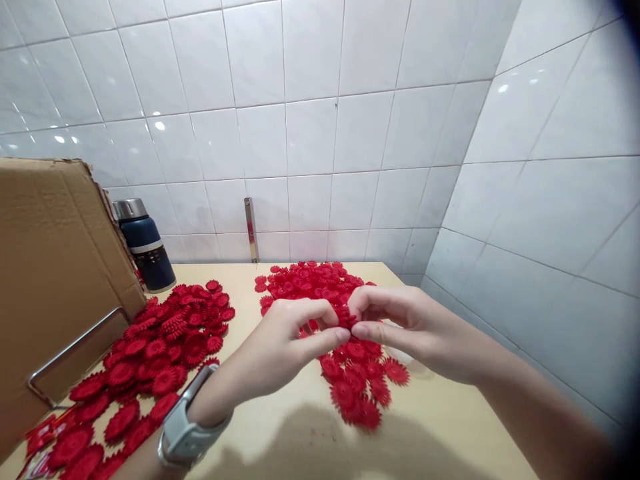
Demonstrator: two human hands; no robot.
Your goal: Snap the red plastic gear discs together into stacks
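Nearest me, a grey band wristwatch [187,427] circles my left wrist. Above the pale wooden table [440,427], my left hand [280,347] and right hand [400,327] meet fingertip to fingertip, each grip pinched closed on one small red ridged plastic flower piece [345,317] held between them, above the middle pile of red flower pieces [350,373]. A second red pile [160,347] spreads at the left. Beyond it, at the far left, a dark blue steel-lidded flask [145,247] stands beside a brown cardboard box flap [55,267]. White wall tiles [310,120] rise behind.
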